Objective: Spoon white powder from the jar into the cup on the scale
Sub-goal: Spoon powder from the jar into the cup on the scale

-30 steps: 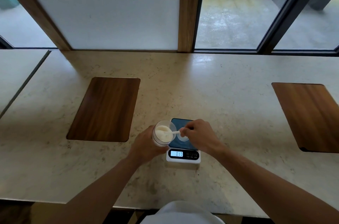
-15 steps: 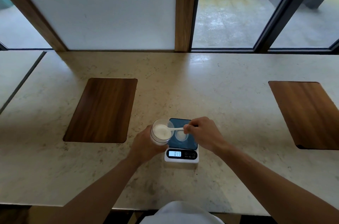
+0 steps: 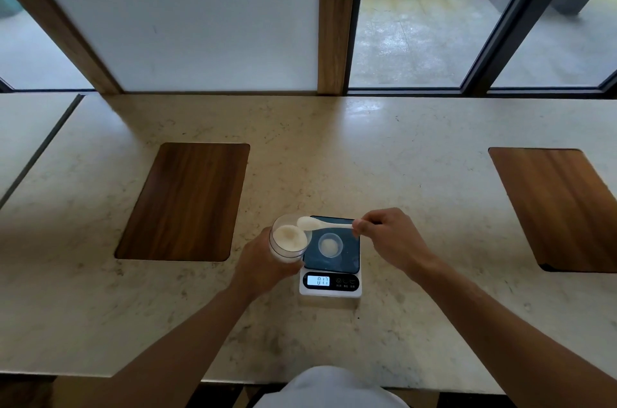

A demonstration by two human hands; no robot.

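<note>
Near the middle of the bench's front edge, the left hand is wrapped around a clear jar, fingers clenched on its wall from below and behind, tipping the open mouth toward the right. The white powder sits high inside, close to the rim. The jar is touching or just beside the left edge of the scale; I cannot tell which.

The right hand pinches the far end of a white spoon between thumb and fingertips. The spoon lies nearly level, its bowl over the jar's rim at the right side. Whether the bowl carries powder is too small to tell.

The cup, small and clear, stands in the middle of the scale's dark platform with a little white heap in its bottom. The display reads a low figure, so the filling looks early or part-way.

The powder is loose and light; it will slide off a tilted spoon and scatter at a jolt, so the spoon wants keeping level and moving slowly. The spoon looks thin and light, and the pinch at its tail gives reach but little steadiness. The jar seems smooth-walled and could slip; a full-hand wrap suits it. The cup looks light enough to tip or shift if the spoon knocks it, which would also upset the reading.
</note>
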